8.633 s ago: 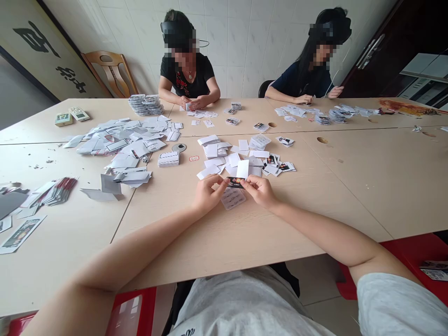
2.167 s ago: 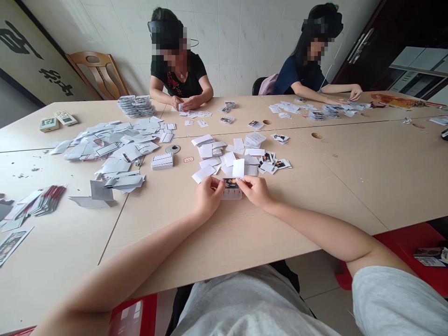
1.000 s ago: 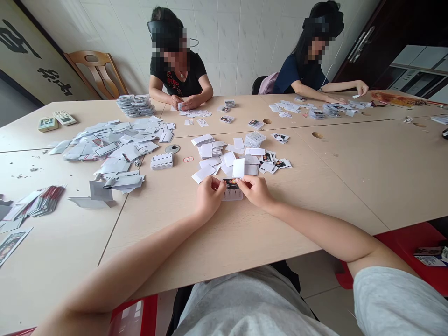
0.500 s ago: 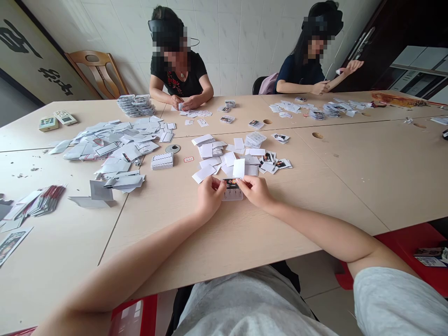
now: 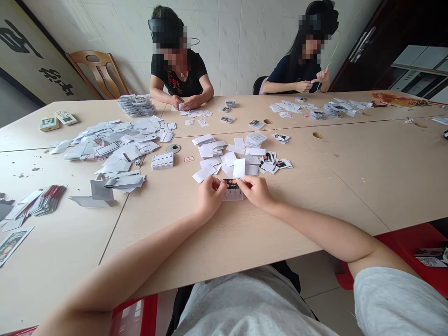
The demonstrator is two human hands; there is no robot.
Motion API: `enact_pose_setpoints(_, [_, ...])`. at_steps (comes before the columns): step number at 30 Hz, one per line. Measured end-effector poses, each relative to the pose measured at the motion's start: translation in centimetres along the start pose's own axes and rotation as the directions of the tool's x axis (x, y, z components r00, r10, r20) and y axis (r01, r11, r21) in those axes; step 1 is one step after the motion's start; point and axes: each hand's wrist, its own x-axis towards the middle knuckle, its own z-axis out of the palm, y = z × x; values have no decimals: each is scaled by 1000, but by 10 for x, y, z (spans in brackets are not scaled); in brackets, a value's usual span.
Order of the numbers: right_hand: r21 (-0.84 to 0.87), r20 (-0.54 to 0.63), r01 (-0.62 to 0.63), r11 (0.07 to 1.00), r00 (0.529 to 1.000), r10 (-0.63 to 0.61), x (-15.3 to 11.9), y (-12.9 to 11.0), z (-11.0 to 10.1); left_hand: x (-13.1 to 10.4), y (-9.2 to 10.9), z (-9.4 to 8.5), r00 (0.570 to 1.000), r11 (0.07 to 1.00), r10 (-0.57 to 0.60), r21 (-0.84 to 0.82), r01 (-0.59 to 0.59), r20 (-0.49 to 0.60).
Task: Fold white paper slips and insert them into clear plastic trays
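Together, the left hand (image 5: 210,198) and the right hand (image 5: 258,191) pinch a dark card (image 5: 231,184)

The left hand squeezes the left side of the card. The right hand pinches the same card near its far right corner. The card has bright marks on it. It is over the far part of a flat clear box (image 5: 233,196), and the near part of that box peeks out, with tiny dark things inside. You cannot tell if the card touches the box. The box is on the surface (image 5: 287,233), between the two hands.

Just past the card, a white slip (image 5: 239,168) sits in front of a messy pile of white papers (image 5: 206,150). It is hard to see if the right hand touches the slip. At the right of the pile are some little picture cards (image 5: 269,157) and a stack of clear boxes (image 5: 255,138).

To the left is a neat white stack (image 5: 163,161), with a round gray thing (image 5: 172,148) just behind it. Farther left is a big heap of white paper (image 5: 129,135). A yellow remote (image 5: 49,123) and a white remote (image 5: 66,117) lie past the heap. On the far side sit a person in black (image 5: 194,65) and a person in dark blue (image 5: 278,74).
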Motion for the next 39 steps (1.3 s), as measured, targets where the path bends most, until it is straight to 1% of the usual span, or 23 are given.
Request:
enact_pose_setpoints(13, [-9, -14, 24, 1000, 1000, -24, 0, 1, 1, 0, 2, 0, 1000, 999, 21, 35, -21, 4])
enact_pose_setpoints(33, [-16, -6, 18, 1000, 1000, -18, 0, 1, 1, -2, 3, 0, 1000, 998, 3, 67, -4, 5])
enact_pose_setpoints(39, [-10, -7, 18, 1000, 1000, -18, -1, 1, 2, -1, 2, 1, 1000, 997, 20, 80, -20, -2])
